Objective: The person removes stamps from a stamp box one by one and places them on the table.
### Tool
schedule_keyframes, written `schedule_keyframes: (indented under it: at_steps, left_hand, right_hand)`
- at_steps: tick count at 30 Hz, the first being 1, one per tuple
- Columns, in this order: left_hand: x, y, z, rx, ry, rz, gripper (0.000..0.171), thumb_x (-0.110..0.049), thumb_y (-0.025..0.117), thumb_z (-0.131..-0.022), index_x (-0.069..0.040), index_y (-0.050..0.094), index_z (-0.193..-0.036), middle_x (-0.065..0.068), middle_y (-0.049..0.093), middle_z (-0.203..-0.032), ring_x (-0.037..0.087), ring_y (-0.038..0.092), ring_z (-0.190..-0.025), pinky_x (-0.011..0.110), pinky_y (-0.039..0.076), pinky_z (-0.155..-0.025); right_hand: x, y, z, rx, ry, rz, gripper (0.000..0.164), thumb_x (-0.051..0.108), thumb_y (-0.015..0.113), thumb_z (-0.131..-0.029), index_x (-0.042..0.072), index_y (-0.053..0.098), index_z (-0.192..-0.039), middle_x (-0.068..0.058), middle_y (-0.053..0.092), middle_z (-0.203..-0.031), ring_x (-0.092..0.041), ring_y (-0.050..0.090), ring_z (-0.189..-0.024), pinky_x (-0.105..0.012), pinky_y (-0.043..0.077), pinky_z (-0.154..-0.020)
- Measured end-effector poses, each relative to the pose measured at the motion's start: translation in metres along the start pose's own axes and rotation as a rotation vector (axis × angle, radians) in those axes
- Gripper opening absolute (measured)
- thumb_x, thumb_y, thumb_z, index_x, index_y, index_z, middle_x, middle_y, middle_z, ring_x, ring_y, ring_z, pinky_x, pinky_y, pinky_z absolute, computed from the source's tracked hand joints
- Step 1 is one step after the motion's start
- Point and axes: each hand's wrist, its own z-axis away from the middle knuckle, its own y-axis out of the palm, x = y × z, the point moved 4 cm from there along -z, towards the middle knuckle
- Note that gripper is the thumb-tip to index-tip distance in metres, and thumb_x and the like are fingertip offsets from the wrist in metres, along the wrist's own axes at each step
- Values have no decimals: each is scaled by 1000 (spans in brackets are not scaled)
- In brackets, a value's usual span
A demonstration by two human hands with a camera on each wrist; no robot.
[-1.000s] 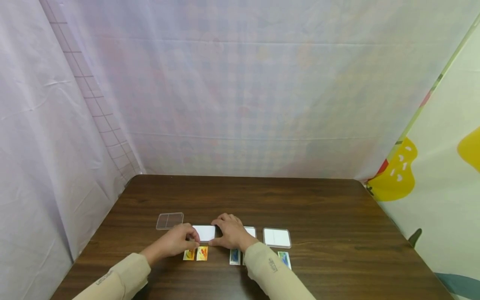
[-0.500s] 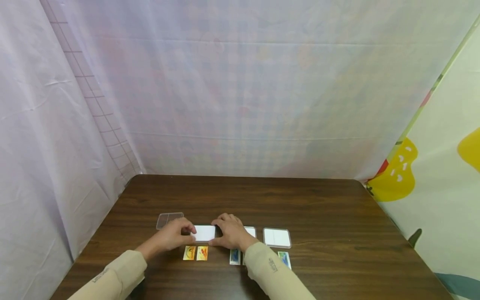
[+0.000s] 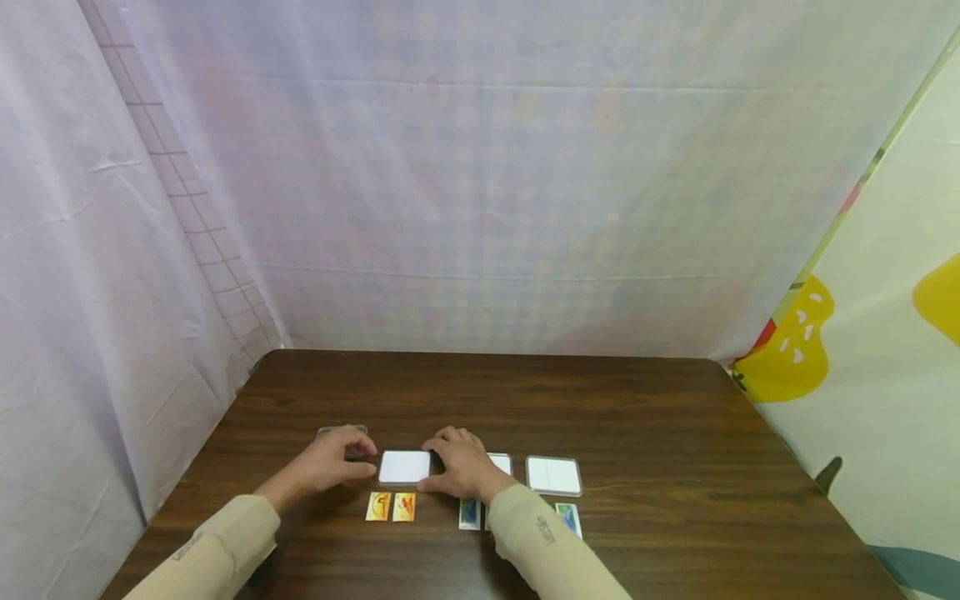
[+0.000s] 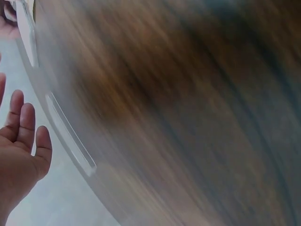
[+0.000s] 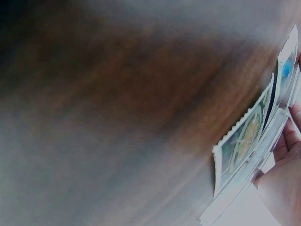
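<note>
My right hand (image 3: 463,462) grips the right end of a flat clear case with a white insert (image 3: 405,467), thumb at its near corner and fingers at its far corner. My left hand (image 3: 337,458) hovers to the left of that case, thumb and fingers parted with nothing between them. In the left wrist view its fingers are loosely extended beside a clear plastic lid (image 4: 70,136). The left hand partly hides this lid in the head view. Two yellow-orange postage stamps (image 3: 392,507) lie just in front of the gripped case.
A second white-backed case (image 3: 500,465) is partly covered by the right hand, and a third case (image 3: 553,476) lies farther right. Blue-green stamps (image 3: 470,514) lie before them, some hidden under the right sleeve. Perforated stamp edges (image 5: 244,139) show in the right wrist view.
My left hand has moved left and away from the case, uncovering its left end and both yellow-orange stamps, and now overlaps the clear lid. The right hand has stayed in place.
</note>
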Motion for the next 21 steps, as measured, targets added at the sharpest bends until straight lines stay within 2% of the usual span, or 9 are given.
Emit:
schedule_keyframes:
  at_steps: [6, 14, 21]
  left_hand:
    - [9, -10, 3, -32, 28, -39, 24, -16, 81, -80, -3, 68, -96, 7, 63, -97, 30, 60, -92, 49, 49, -84]
    - [30, -26, 7, -57, -39, -67, 28, -20, 83, -79, -5, 69, -98, 8, 63, -97, 28, 58, -90, 46, 47, -81]
    - [47, -40, 10, -86, -62, -103, 38, -21, 85, -76, 0, 68, -103, 12, 62, -98, 27, 57, -89, 42, 46, -78]
  right_hand:
    - [2, -4, 1, 10, 6, 2, 65, 54, 70, -86, 16, 57, -137, -7, 50, -137, -26, 44, -128, -48, 29, -111]
    - [3, -4, 2, 21, 20, 9, 65, 55, 70, -86, 18, 56, -138, -5, 49, -139, -25, 43, -129, -47, 28, -112]
    - [2, -2, 1, 20, 20, 4, 65, 56, 70, -86, 18, 56, -138, -5, 49, -139, -25, 43, -129, -47, 28, -111]
